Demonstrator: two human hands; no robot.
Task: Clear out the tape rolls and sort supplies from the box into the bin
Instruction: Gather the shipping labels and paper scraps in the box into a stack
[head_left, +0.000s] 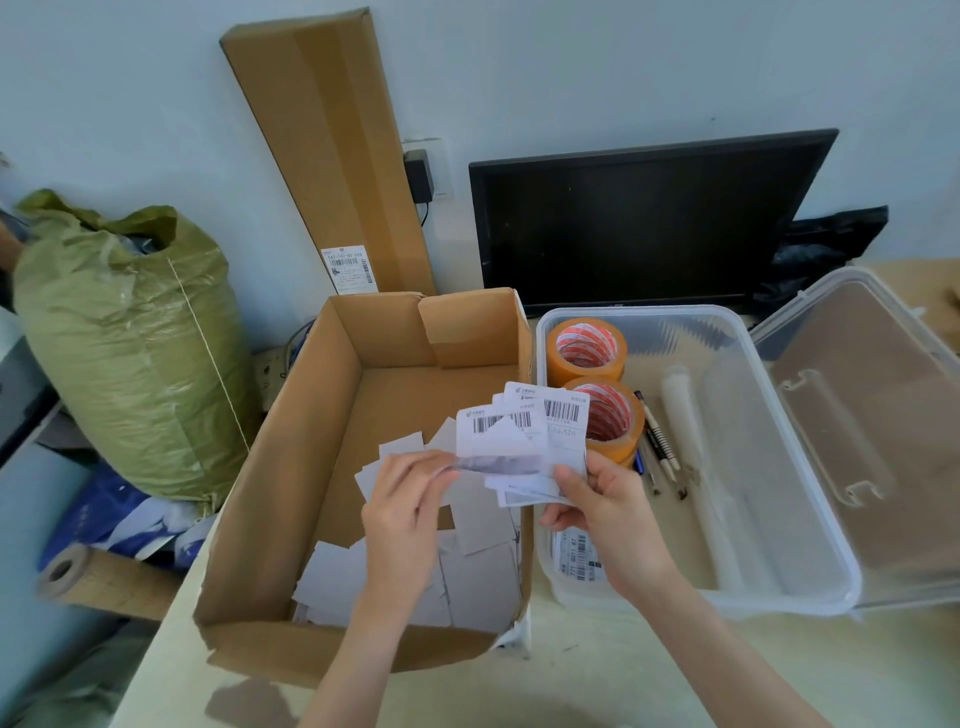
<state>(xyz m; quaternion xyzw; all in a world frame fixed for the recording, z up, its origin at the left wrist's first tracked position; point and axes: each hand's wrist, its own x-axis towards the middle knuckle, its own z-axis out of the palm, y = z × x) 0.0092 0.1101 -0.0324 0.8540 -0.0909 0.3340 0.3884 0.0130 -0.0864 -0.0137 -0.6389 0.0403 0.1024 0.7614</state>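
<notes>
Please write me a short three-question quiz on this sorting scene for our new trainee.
1. True or false: both orange tape rolls already sit in the clear bin.
2. What does the left hand pinch? A) a pen B) a printed label C) a tape roll
3. Fill in: the loose white slips lie in the cardboard ____.

Key: 1 true; 2 B, a label from the label stack that the right hand grips; 3 box.

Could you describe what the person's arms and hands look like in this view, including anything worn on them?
Both forearms are bare up to the bottom edge of the picture; no sleeves show. The left hand and the right hand wear no gloves, and no rings, watch or bracelets are visible on the fingers or wrists. The fingernails look short and unpainted, as far as the picture shows.
</notes>
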